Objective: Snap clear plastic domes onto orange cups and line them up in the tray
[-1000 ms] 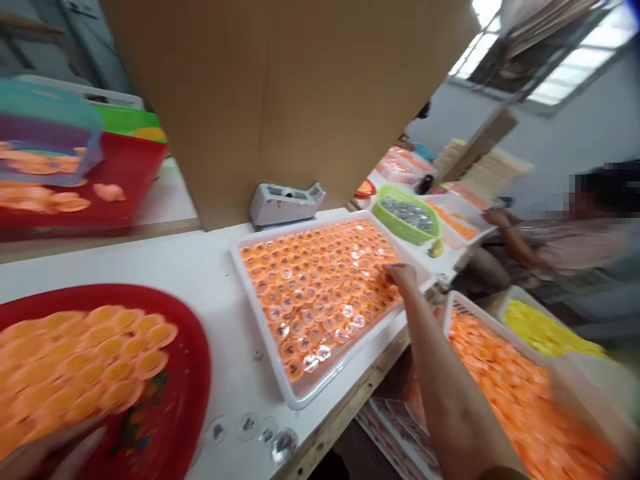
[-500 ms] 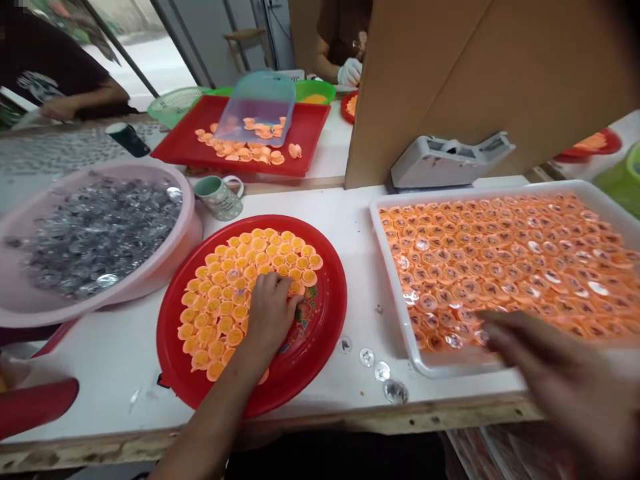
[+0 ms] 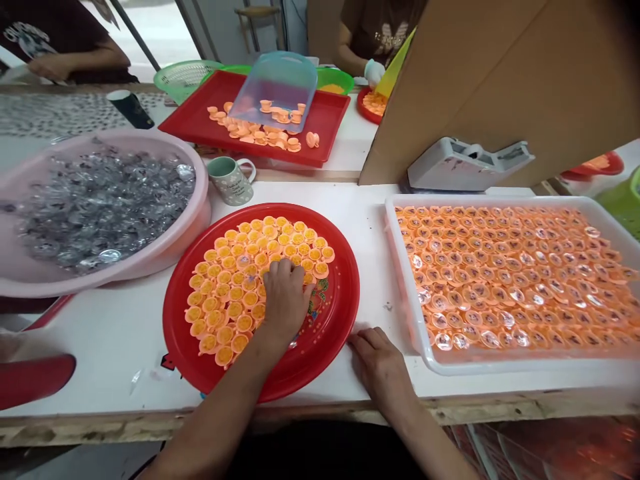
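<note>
In the head view, a round red tray (image 3: 345, 293) holds many small orange cups (image 3: 235, 293) with yellow filling. My left hand (image 3: 287, 293) reaches in over the cups at their right edge, its fingers curled down; what the fingertips grip is hidden. My right hand (image 3: 380, 363) rests on the white tabletop just right of the red tray's rim, fingers together and bent to the surface. Anything under its fingertips is out of sight. To its right, a white plastic tray (image 3: 425, 350) holds rows of orange cups (image 3: 500, 280) topped with clear printed discs.
A pink basin (image 3: 200, 193) of clear plastic pieces stands left, beside a green mug (image 3: 233, 181). Behind, a red rectangular tray (image 3: 320, 143) carries orange cups and a blue scoop (image 3: 280, 80). A cardboard panel (image 3: 480, 87) rises at the back. Two other people sit opposite.
My right hand has moved left from the white tray to the tabletop beside the red tray, covering where loose clear discs lay. My left hand stays at the cups. The view has shifted slightly.
</note>
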Available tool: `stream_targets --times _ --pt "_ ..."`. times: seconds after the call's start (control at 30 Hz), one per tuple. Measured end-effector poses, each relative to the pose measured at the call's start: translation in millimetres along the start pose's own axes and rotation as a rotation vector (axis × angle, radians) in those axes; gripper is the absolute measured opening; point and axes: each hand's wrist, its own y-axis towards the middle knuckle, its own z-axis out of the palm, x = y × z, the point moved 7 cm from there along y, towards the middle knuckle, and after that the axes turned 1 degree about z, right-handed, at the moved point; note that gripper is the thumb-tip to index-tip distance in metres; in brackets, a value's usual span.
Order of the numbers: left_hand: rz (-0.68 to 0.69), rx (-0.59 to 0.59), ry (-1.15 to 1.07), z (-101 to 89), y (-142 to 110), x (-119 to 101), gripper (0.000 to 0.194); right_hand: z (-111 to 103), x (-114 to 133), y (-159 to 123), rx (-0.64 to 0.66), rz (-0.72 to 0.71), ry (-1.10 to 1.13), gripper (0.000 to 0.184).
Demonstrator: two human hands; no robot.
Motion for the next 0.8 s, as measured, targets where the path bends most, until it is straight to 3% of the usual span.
stream_targets --times 0.1,0.2,0.27,0.33,0.43,0.57,0.8 --pt "0.001 0.005 -0.011 1.4 -0.5 -1.1 0.015 -7.0 -9.0 -4.6 -0.029 0.069 0.215 0.023" --pt "0.005 0.012 -0.022 2.1 0.1 -2.6 0.016 -11.3 -22.9 -9.8 -0.029 0.319 0.528 0.017" --pt "0.004 0.020 -0.025 3.1 1.1 -2.8 0.015 -11.6 -28.1 -13.9 -0.040 0.505 0.766 0.021" --pt "0.005 0.033 -0.029 4.8 2.0 -2.5 0.013 -12.6 -26.4 -14.9 -0.061 0.590 0.973 0.028" --pt "0.013 0.047 -0.061 4.2 1.0 -2.7 0.009 -16.7 -22.3 -12.8 -0.085 0.593 1.098 0.025" --pt "0.019 0.083 -0.240 -9.5 -9.6 -6.7 0.005 -22.2 -23.0 -10.9 -0.104 0.577 1.042 0.023" --pt "-0.014 0.388 -0.830 -19.3 -42.0 -23.8 0.016 -29.3 -13.9 8.9 -0.106 0.532 1.079 0.019"
